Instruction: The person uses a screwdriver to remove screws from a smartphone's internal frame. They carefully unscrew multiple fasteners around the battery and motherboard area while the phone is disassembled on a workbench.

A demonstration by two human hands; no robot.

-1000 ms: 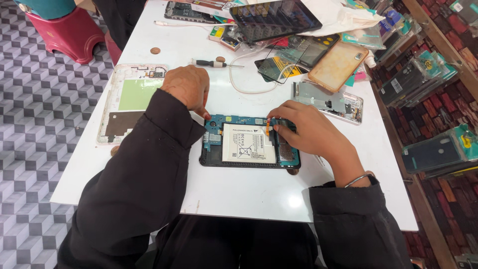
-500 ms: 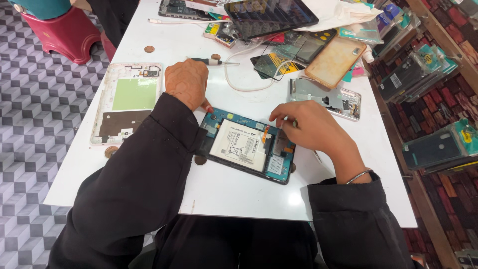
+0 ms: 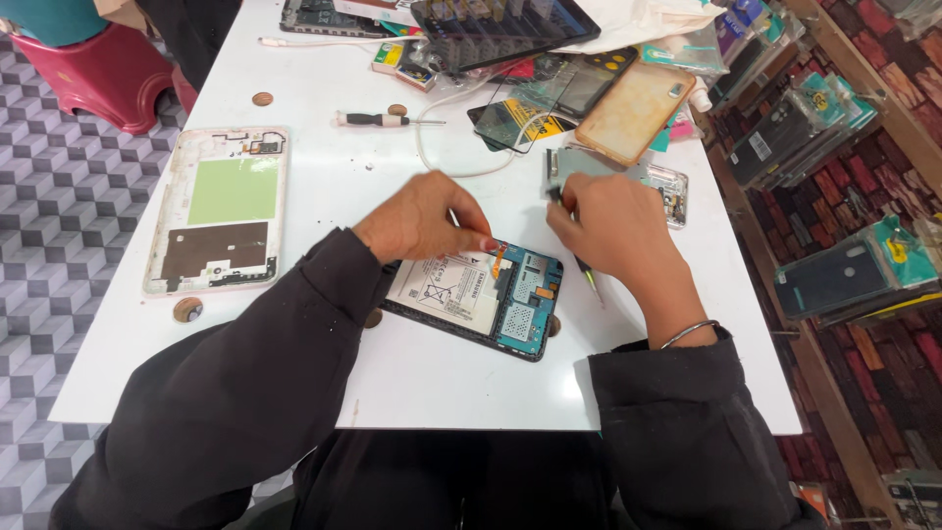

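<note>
An opened tablet (image 3: 481, 299) lies on the white table (image 3: 432, 383), showing its white battery and blue circuit board. My left hand (image 3: 422, 218) rests on the tablet's upper edge, and its fingertips pinch a small orange ribbon cable at the board. My right hand (image 3: 618, 236) hovers just right of the tablet and grips a thin tool (image 3: 589, 280) whose green tip points down toward the table. Both arms are in dark sleeves, and a bangle circles the right wrist.
A white tablet back frame (image 3: 221, 211) with a green panel lies at the left. A screwdriver (image 3: 378, 120), a white cable, phone parts, a tan case (image 3: 638, 110) and a dark screen crowd the far side. Racks of packaged cases stand at the right. A red stool is far left.
My left hand has moved from the tablet's left corner to the ribbon cable at the middle. My right hand lifted off the board to the right. The tablet has turned a little.
</note>
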